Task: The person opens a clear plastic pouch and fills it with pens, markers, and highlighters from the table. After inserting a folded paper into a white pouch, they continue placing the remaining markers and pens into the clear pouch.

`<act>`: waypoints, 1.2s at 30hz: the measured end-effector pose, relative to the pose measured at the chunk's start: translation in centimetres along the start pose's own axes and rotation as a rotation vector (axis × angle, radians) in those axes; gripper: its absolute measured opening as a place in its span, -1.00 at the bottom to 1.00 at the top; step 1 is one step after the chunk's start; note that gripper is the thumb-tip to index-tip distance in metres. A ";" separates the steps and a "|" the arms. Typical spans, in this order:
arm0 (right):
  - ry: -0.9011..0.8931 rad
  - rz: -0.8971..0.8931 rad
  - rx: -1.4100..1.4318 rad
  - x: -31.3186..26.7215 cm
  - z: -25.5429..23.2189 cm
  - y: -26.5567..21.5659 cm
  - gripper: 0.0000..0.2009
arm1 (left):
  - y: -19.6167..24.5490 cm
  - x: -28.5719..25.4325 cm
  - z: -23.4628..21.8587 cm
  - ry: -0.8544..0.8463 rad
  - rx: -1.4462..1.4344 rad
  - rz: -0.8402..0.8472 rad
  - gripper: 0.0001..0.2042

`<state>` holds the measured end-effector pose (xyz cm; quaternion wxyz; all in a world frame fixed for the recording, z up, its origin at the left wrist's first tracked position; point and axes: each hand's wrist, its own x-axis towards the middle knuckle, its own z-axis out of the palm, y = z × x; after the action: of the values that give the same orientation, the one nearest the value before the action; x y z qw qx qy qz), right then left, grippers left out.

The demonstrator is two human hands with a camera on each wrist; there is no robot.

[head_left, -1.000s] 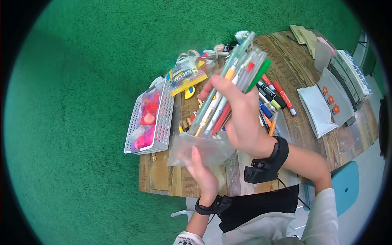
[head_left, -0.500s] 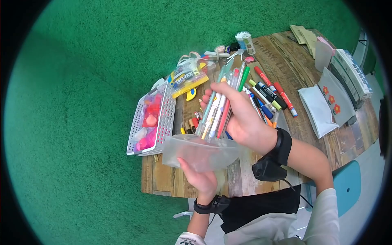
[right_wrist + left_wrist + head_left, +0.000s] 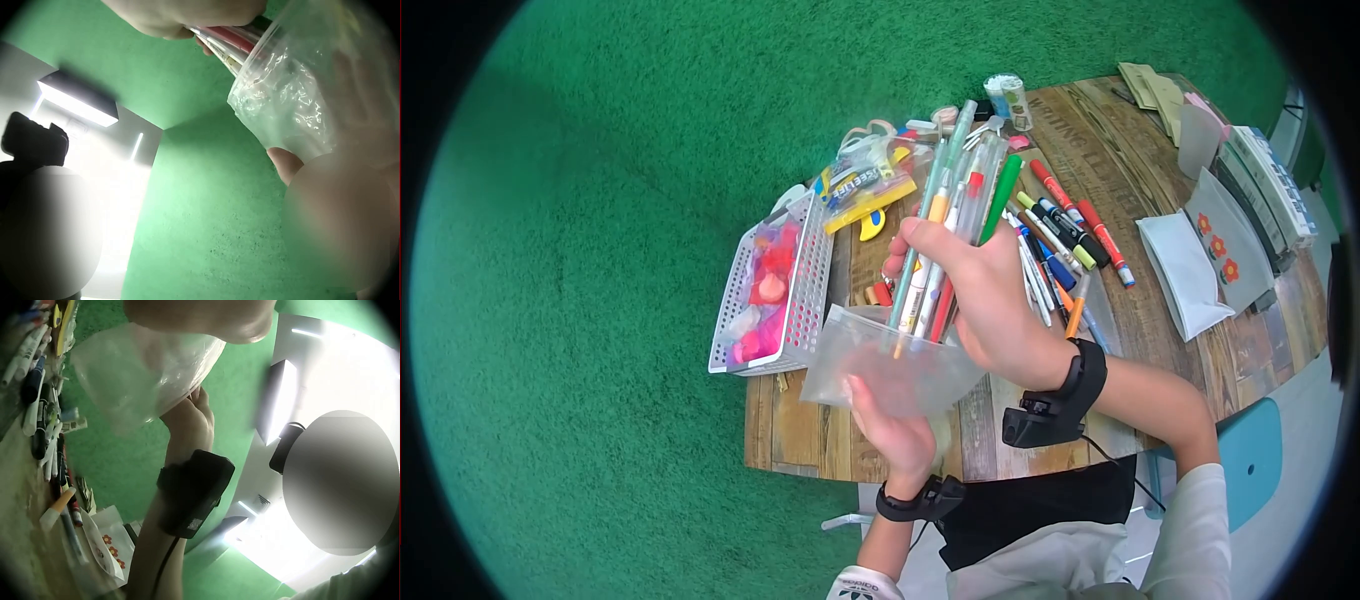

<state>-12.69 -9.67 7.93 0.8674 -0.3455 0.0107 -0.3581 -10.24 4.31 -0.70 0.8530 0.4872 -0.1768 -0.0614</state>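
Observation:
In the head view my right hand (image 3: 1000,315) grips a bundle of pens (image 3: 941,208), several of them clear-barrelled, with a green pen (image 3: 1002,195) at its right side. Their lower ends reach down into the mouth of a frosted plastic pouch (image 3: 885,370). My left hand (image 3: 895,437) holds this pouch from below, thumb on the near side and fingers behind it. The right wrist view shows the pen ends entering the rim of the pouch (image 3: 281,94), with the left thumb (image 3: 285,164) against its side. The pouch (image 3: 119,378) hangs see-through in the left wrist view.
Loose markers (image 3: 1050,250) lie right of the pouch on the wooden table (image 3: 1100,150). On the left stands a white basket (image 3: 805,290) of pink and red items, beside a yellow-edged zip bag (image 3: 865,195). A flowered pouch (image 3: 1225,245) and boxes (image 3: 1265,180) stand at the right.
My right hand has lowered the pen bundle toward the pouch, then lifted it slightly. The pouch's mouth widened half a second ago and now looks narrower and more slanted.

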 end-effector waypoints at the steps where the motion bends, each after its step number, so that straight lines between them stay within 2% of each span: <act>1: -0.016 -0.021 -0.039 -0.1 0.1 0.0 -0.83 | 0.4 0.0 0.5 0.025 0.036 -0.007 -0.50; 6: -0.129 -0.125 -0.263 -0.4 0.2 -0.2 -0.85 | 1.1 0.0 1.4 0.095 0.013 -0.049 -0.50; 8: -0.159 -0.126 -0.337 -0.8 0.3 -0.4 -0.85 | 1.5 -0.1 1.9 0.079 0.065 0.018 -0.50; 11: -0.209 -0.022 -0.415 -1.1 0.6 -0.7 -0.84 | 2.0 0.1 2.6 0.018 0.074 0.084 -0.50; 14: -0.163 -0.095 -0.477 -1.5 0.9 -0.3 -0.83 | 2.3 0.5 2.5 0.048 0.057 0.092 -0.57; 18: -0.283 0.096 -0.658 -1.3 1.0 -1.2 -0.75 | 2.4 1.1 1.6 0.092 0.037 0.077 -0.57; 20: -0.346 0.098 -0.720 -0.7 0.1 0.1 -0.73 | 2.4 1.5 1.5 0.192 -0.072 0.055 -0.54; 23: -0.477 0.057 -0.789 -0.7 0.0 0.6 -0.70 | 2.0 1.9 0.2 0.123 -0.082 0.080 -0.49; 27: -0.608 0.009 -0.856 -1.1 0.1 1.0 -0.68 | 2.0 1.6 1.2 0.190 -0.129 0.097 -0.44; 30: -0.569 0.022 -0.928 -1.0 0.0 0.9 -0.64 | 1.7 1.3 0.8 0.173 -0.208 0.056 -0.51; 32: -0.544 0.006 -0.900 -0.8 -0.3 1.6 -0.64 | 1.8 1.4 0.9 0.081 -0.065 0.122 -0.53; 36: -0.515 -0.010 -0.856 -0.5 -0.6 2.1 -0.59 | 2.3 1.6 0.9 0.015 -0.018 0.095 -0.50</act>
<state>-11.95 -8.60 6.07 0.6206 -0.7476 -0.0593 -0.2288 -9.20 4.37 2.10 0.8606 0.4710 -0.1929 -0.0189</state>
